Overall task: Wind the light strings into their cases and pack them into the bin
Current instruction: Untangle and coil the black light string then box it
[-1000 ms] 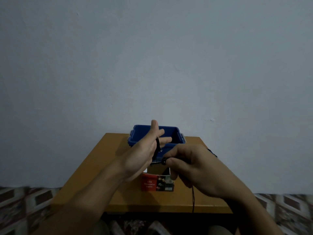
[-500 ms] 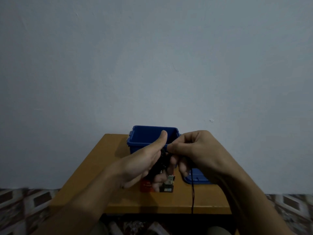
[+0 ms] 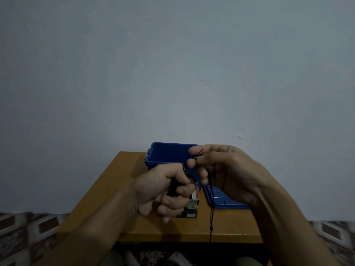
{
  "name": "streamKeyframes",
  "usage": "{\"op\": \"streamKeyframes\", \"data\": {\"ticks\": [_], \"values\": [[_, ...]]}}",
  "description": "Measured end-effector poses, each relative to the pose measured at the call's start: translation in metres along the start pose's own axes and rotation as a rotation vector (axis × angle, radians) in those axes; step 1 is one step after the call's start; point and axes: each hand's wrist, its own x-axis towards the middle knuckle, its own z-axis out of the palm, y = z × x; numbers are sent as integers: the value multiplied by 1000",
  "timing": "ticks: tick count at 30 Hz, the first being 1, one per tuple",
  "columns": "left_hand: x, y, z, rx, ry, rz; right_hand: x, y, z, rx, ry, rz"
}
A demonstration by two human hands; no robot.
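Note:
My left hand (image 3: 165, 189) is closed around a dark bundle of wound light string (image 3: 173, 186), held above the table. My right hand (image 3: 221, 169) pinches the thin black wire of the light string (image 3: 211, 217) between thumb and fingers, just right of the bundle; the wire hangs down over the table's front edge. An open blue bin (image 3: 167, 156) stands behind my hands. A small red and dark cardboard case (image 3: 190, 210) stands on the table under my left hand, mostly hidden.
A blue lid (image 3: 224, 200) lies flat on the wooden table (image 3: 107, 191), right of the bin and partly under my right hand. A plain grey wall rises behind. Patterned floor shows at both sides of the table.
My left hand has closed from spread fingers into a fist around the wound string and dropped lower. My right hand has lifted up and to the right, drawing the wire up.

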Motion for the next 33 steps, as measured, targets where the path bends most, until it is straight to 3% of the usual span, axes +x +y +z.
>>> {"op": "streamKeyframes", "data": {"ticks": [6,12,18,29,33], "values": [[0,1,0,-121,-137,44,7,16,-5,-183,139,-84],[3,-1,2,-165,-212,62,10,30,-8,-213,133,-89],[7,-4,4,-125,-102,164,6,45,-9,-232,112,-39],[12,4,15,-277,39,323,3,77,-4,-350,91,73],[12,10,22,-350,152,339,-2,78,-3,-421,9,105]]}}
